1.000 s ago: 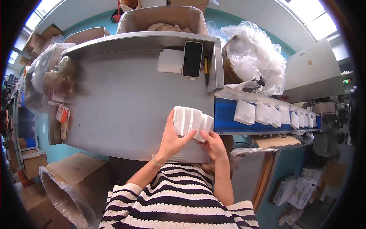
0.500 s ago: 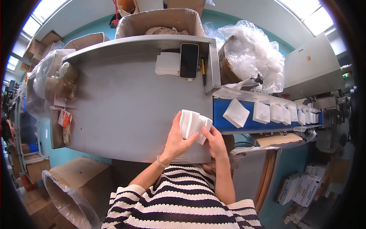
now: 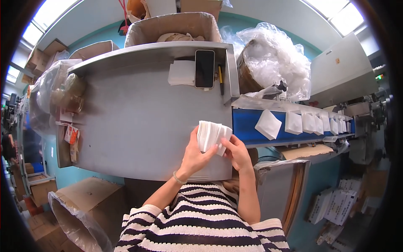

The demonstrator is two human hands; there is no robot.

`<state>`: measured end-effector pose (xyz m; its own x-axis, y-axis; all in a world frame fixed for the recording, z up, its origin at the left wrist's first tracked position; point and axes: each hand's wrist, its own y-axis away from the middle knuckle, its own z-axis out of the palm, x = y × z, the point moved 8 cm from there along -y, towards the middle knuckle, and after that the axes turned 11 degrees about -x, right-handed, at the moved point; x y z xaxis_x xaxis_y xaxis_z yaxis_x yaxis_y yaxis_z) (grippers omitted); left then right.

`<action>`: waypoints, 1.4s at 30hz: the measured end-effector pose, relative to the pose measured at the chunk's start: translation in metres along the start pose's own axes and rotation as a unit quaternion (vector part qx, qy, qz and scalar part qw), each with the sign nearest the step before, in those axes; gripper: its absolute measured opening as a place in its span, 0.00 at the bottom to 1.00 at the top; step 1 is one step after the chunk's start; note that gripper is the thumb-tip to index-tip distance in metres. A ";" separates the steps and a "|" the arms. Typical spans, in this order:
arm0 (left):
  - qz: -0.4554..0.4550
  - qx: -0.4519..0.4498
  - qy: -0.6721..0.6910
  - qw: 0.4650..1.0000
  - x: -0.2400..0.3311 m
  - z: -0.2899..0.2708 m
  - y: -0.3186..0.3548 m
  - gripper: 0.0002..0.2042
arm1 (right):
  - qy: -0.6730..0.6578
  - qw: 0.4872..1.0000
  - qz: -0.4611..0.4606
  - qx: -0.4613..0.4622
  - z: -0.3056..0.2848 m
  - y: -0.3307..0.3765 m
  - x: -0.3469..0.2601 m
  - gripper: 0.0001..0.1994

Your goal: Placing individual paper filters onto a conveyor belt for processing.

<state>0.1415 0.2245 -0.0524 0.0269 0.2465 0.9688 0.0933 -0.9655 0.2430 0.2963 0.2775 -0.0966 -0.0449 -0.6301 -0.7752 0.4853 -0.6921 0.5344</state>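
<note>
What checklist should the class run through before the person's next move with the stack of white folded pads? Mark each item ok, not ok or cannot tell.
1. Left hand grips the stack of white pads: ok.
2. Right hand touches the stack's edge: ok.
3. Stack edges squared: not ok, slightly fanned.
4. Grey table bare beneath the hands: ok.
5. Pads waiting on the blue conveyor belt: ok.
6. Pad count: cannot tell.

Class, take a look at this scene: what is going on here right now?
A person in a striped sweater holds a stack of white folded tissue squares in both hands, left hand and right hand, over a grey metal worktable. Beside it, more white squares lie in a row on a blue conveyor belt.
</note>
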 end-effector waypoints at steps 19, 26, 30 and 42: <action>0.069 0.044 -0.175 0.981 0.010 0.004 -0.017 0.26 | -0.093 0.979 -0.099 0.149 -0.055 0.021 0.004 0.20; 0.290 -0.092 -0.452 0.838 0.000 0.026 -0.036 0.30 | 0.033 0.912 -0.120 0.390 -0.254 0.064 -0.101 0.32; 0.293 -0.165 -0.435 0.835 0.003 0.065 -0.060 0.28 | -0.113 0.872 -0.061 0.473 -0.400 0.081 -0.083 0.32; 0.254 -0.038 -0.410 0.875 0.026 0.101 -0.052 0.32 | -0.125 0.846 -0.154 0.494 -0.381 0.075 -0.098 0.43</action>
<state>0.2379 0.2901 -0.0445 0.7540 -0.2692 0.5992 -0.2043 -0.9630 -0.1755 0.6697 0.4218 -0.1090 -0.2802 -0.3360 -0.8992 -0.5451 -0.7154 0.4372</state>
